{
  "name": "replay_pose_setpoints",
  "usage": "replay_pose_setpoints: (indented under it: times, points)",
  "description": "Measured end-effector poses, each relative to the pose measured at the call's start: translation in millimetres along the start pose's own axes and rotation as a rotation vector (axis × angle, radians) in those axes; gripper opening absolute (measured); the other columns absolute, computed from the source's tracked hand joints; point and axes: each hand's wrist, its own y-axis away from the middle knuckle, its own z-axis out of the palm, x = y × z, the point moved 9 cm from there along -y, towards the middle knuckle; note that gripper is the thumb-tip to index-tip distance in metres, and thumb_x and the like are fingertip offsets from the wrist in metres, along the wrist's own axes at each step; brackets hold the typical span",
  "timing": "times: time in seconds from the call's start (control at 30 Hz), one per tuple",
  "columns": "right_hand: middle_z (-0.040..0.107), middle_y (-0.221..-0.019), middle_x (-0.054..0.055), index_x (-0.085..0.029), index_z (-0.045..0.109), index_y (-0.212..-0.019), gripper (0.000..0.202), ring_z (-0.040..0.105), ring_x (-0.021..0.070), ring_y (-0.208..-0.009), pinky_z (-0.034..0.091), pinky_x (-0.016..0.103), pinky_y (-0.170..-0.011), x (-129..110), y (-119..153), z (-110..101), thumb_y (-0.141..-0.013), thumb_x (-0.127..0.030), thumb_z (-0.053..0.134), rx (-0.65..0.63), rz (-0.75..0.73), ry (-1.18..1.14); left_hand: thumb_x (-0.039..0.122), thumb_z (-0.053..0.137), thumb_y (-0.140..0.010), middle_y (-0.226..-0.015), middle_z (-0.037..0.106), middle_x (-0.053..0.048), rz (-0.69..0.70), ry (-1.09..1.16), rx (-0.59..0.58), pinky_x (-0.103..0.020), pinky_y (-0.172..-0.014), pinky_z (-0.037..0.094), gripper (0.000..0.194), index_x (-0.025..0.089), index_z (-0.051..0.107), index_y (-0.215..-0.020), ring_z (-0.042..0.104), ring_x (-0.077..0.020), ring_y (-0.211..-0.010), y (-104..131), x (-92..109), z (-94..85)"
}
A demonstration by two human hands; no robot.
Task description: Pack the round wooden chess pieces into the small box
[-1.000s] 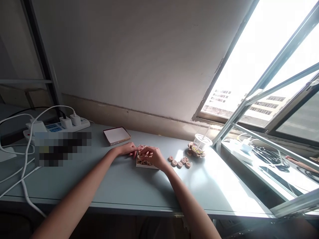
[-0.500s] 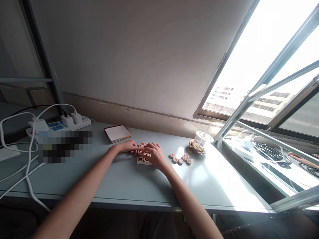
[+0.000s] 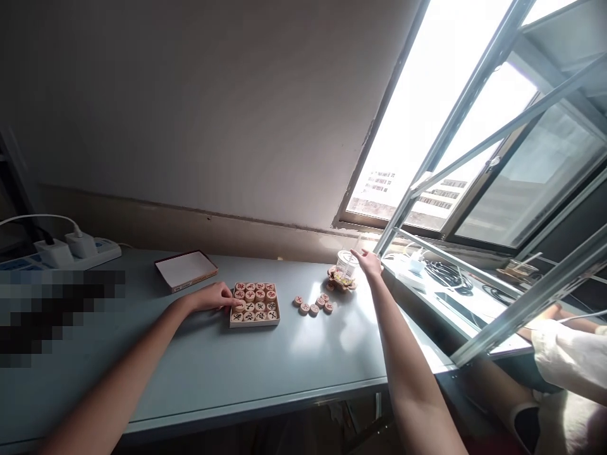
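Observation:
A shallow box (image 3: 255, 323) holds rows of round wooden Chinese chess pieces (image 3: 260, 306) marked in red and black. My left hand (image 3: 211, 297) is closed on the box's left edge, its thumb over the rim by a piece and the other fingers partly hidden. My right hand (image 3: 370, 262) is raised beside the lidded plastic cup (image 3: 346, 260), fingers stretched toward its top; whether they touch it I cannot tell. The cup stands among brown petal-like shapes (image 3: 336, 282). Between box and cup lie several loose chess pieces (image 3: 313, 309).
The open box lid (image 3: 186, 272) lies behind my left hand. A power strip (image 3: 107, 251) with plugged-in chargers is at the left. Metal frame bars (image 3: 417, 189) rise at the right, before a second desk with coiled cables (image 3: 446, 278). Another person's sleeve (image 3: 569, 354) shows at far right.
My right hand has left the box and moved right to the cup, uncovering the pieces. My left hand stays at the box's left edge. The view has turned right.

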Motion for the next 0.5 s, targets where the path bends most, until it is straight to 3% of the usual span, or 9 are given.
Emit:
replay_pose_setpoints:
  times: [0.07, 0.2, 0.37, 0.5]
  points:
    - [0.066, -0.096, 0.009, -0.018, 0.063, -0.102, 0.043, 0.058, 0.0258, -0.093, 0.04, 0.037, -0.079, -2.7, -9.4, 7.3, -0.077, -0.052, 0.053, -0.047, -0.057, 0.016, 0.063, 0.054, -0.066, -0.05, 0.05, -0.001, -0.003, -0.007, 0.005, -0.025, -0.049, 0.023, 0.05, 0.015, 0.062, -0.054, 0.037, -0.0117, -0.048, -1.9, -3.1, 0.8]
    - [0.066, -0.098, 0.007, -0.02, 0.062, -0.098, 0.032, 0.059, 0.0236, -0.092, 0.038, 0.037, -0.081, -13.1, -12.4, 3.7, -0.083, -0.045, 0.048, 0.038, -0.143, 0.056, 0.062, 0.055, -0.065, -0.049, 0.048, -0.001, -0.008, -0.006, 0.018, -0.025, -0.049, 0.023, 0.048, 0.015, 0.061, -0.054, 0.037, -0.0118, -0.048, -5.8, -8.8, 1.5]
    - [0.067, -0.081, 0.008, -0.016, 0.061, -0.086, 0.026, 0.06, 0.019, -0.074, 0.035, 0.037, -0.084, -44.1, 2.1, 3.1, -0.088, -0.035, 0.043, 0.153, -0.457, 0.292, 0.064, 0.054, -0.063, -0.047, 0.046, -0.001, -0.021, 0.003, 0.013, -0.025, -0.048, 0.021, 0.051, 0.015, 0.061, -0.053, 0.035, -0.0114, -0.047, -7.0, -10.0, 1.9]
    - [0.065, -0.075, 0.01, -0.014, 0.059, -0.081, 0.031, 0.059, 0.0171, -0.066, 0.039, 0.029, -0.067, -40.5, -0.5, 11.3, -0.091, -0.031, 0.035, 0.08, -0.374, 0.232, 0.066, 0.054, -0.062, -0.048, 0.045, -0.001, -0.03, -0.003, 0.004, -0.025, -0.048, 0.021, 0.052, 0.015, 0.06, -0.054, 0.035, -0.0112, -0.047, -9.3, -14.4, 2.1]
